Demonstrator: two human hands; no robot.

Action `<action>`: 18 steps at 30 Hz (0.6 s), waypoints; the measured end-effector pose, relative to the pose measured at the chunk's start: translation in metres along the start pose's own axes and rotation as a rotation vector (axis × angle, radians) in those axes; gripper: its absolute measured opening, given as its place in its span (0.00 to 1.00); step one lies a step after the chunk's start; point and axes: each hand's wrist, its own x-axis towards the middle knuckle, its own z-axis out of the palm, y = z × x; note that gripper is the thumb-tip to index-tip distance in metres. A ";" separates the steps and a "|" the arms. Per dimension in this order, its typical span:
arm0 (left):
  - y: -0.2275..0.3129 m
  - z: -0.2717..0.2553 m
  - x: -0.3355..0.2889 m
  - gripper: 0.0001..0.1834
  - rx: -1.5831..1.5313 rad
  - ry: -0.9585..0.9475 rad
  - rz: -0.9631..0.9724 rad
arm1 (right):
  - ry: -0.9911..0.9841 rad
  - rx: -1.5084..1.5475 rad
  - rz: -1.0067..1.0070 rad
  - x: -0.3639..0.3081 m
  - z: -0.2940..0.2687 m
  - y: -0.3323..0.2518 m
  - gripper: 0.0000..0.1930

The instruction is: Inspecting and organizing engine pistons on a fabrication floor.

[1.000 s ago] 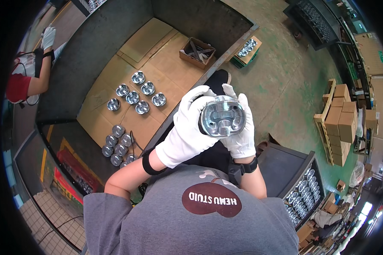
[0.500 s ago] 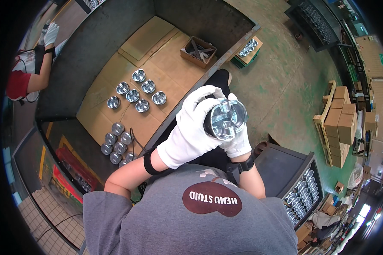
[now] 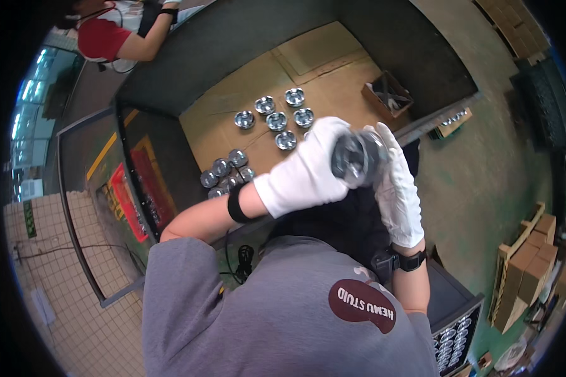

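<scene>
A shiny metal piston point(image 3: 356, 160), blurred by motion, is gripped in my white-gloved left hand point(image 3: 309, 169) above the near edge of the bin. Close against its right side is my gloved right hand point(image 3: 399, 198), its fingers stretched out; whether they touch the metal is hard to tell. On the cardboard point(image 3: 233, 94) beyond, several pistons point(image 3: 276, 121) stand apart with their hollow sides up. Nearer, by the bin's left end, another tight group of pistons point(image 3: 221, 168) is partly hidden behind my left forearm.
Dark metal walls surround the cardboard, and the bin's near rim point(image 3: 443, 116) runs under my hands. A small brown box point(image 3: 383, 103) of parts sits at its right end. Low at right is a rack of pistons point(image 3: 453, 342). A co-worker's arm point(image 3: 148, 44) shows beyond the bin.
My right hand has come away from around the piston, its fingers now straightened beside it. The piston has turned in my left hand. The whole view has swung, shifting the bin rightward.
</scene>
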 end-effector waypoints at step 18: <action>-0.341 0.100 -0.181 0.28 0.363 -0.615 -1.027 | 0.165 -1.633 -0.603 0.078 -0.008 0.077 0.05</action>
